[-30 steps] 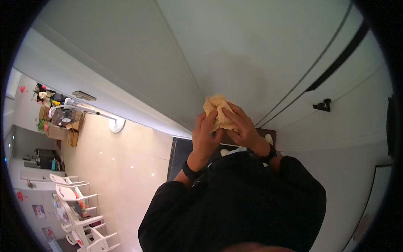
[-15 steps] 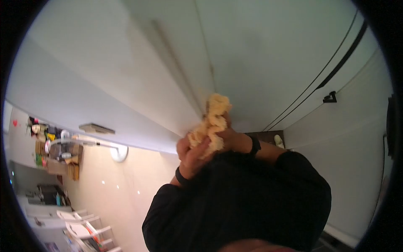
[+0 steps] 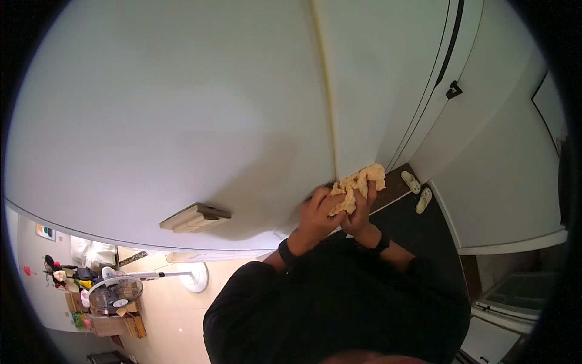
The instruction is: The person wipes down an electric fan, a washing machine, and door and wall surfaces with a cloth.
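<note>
- At the far left, a framed picture [image 3: 45,232] hangs on the wall, above a red decoration [image 3: 27,270].
- Near it sit bulging white bags [image 3: 93,253]; what fills them is hidden.
- Below these, cardboard boxes [image 3: 134,327] are piled on the floor with a jumble of small items about them; the contents are too small to make out.
- In front of the pile stands a pedestal fan [image 3: 115,293], its round white base [image 3: 194,277] on the glossy pale floor [image 3: 173,340].
- A beige box-shaped fitting [image 3: 195,219] juts from the white wall panel [image 3: 151,121], its inside closed from sight.
- A yellowish strip [image 3: 328,85] runs along the panel towards the hands.
- The left hand [image 3: 316,213], a black band at its wrist, has its fingers curled onto the near side of a bunched yellow cloth [image 3: 354,187].
- The cloth is held between both hands at the strip's lower end; whether it presses on the panel, I cannot tell.
- The right hand [image 3: 362,219], also banded in black, pinches the cloth's other side between thumb and fingers.
- Farther right, two pale shoes [image 3: 424,201] rest near a dark mat [image 3: 412,227].
- A black hook [image 3: 453,91] sits higher up.
</note>
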`<action>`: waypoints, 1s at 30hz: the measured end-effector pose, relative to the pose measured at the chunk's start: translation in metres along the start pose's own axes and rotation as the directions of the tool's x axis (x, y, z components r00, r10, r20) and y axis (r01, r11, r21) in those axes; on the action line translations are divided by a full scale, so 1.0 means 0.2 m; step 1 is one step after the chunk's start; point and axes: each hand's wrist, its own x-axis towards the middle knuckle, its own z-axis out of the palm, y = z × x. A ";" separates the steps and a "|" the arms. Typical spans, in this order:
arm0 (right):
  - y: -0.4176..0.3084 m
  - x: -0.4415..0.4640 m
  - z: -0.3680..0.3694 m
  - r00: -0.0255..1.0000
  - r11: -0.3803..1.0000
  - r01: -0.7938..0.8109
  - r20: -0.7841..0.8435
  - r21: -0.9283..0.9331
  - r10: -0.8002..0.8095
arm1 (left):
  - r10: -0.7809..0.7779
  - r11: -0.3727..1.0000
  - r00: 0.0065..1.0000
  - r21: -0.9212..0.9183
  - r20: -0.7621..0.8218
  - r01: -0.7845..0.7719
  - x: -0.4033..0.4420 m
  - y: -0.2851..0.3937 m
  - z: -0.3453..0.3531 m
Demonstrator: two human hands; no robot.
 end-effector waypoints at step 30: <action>-0.39 0.11 0.17 0.881 0.958 0.286 0.400 -0.022 -0.254 | -0.221 0.972 0.965 0.045 -0.141 0.230 -0.24 -0.01 -0.55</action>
